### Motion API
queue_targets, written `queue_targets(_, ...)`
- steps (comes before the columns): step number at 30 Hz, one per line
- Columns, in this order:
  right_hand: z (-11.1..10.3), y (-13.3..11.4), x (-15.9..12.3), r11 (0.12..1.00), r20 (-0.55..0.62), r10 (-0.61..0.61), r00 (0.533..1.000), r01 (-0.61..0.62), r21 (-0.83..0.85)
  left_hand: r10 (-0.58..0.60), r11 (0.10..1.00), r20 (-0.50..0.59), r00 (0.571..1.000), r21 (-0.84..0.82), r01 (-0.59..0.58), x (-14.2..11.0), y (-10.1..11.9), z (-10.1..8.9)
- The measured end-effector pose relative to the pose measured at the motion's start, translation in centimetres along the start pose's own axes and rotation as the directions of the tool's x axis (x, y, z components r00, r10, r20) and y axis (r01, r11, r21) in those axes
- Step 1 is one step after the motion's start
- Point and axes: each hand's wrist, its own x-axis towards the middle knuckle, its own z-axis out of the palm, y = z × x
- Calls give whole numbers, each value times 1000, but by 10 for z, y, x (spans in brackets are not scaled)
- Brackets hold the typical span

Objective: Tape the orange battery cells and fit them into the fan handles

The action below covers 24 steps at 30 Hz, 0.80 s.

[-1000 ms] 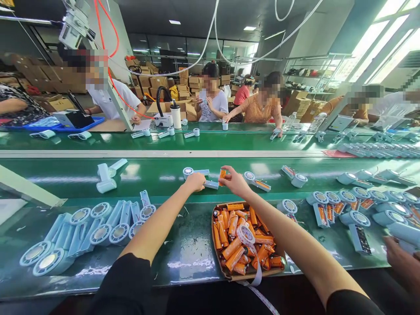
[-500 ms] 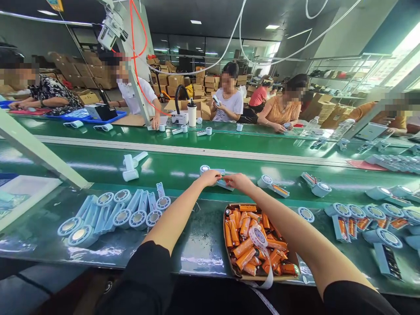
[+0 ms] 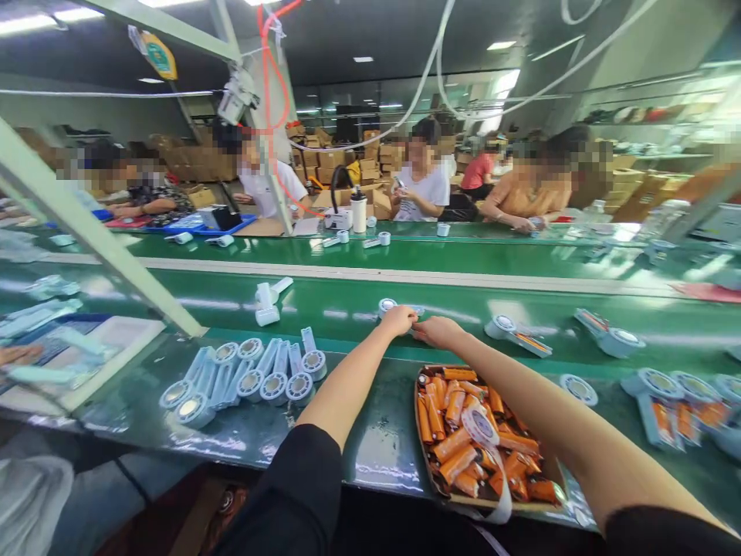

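Note:
My left hand [image 3: 400, 320] and my right hand [image 3: 438, 332] meet over the near side of the green belt, fingertips pinched close together. Whatever they grip is too small or hidden to make out. Just behind my left hand lies a light-blue housing [image 3: 387, 306] with a round head and a handle, like a handheld fan; my fingers cover part of it. Below my right forearm, a cardboard box [image 3: 425, 463] holds many orange-wrapped battery cells [image 3: 455, 444]. On top of the cells rests a roll of white tape [image 3: 479, 426], its loose end trailing over the front edge.
Light-blue housings [image 3: 272, 384] lie in a row left of my arms. More housings [image 3: 660, 382], with orange cells inside, are at right. Others [image 3: 506, 326] sit on the belt [image 3: 324, 286]. A slanted metal post [image 3: 116, 247] rises at left. Several people work across the belt.
The whole view has swung left, so the scene appears shifted right and slightly down. My hands stay together at the same housing. At the left edge, another person's hand and grey clothing now show.

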Motion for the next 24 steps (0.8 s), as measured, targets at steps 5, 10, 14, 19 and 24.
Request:
queue_targets(5, -15, 10, 0, 992, 1, 109, 994, -109, 67, 20, 1000, 18, 1000, 13, -20, 9, 3, -3)
queue_targets(10, -17, 12, -7, 990, -22, 119, 993, -117, 78, -23, 1000, 4, 1000, -2, 23, 11, 7, 4)
queue_targets(14, -13, 11, -9, 993, -58, 79, 995, -74, 88, -40, 999, -13, 999, 1, 40, 12, 13, 5)
queue_targets(19, -8, 22, -13, 993, -113, 56, 992, -44, 109, 8, 1000, -28, 1000, 6, -8, 11, 15, 4)
queue_targets(24, 2, 33, -17, 997, -117, 21, 993, -12, 80, 27, 999, -39, 999, -32, -28, 13, 18, 14)
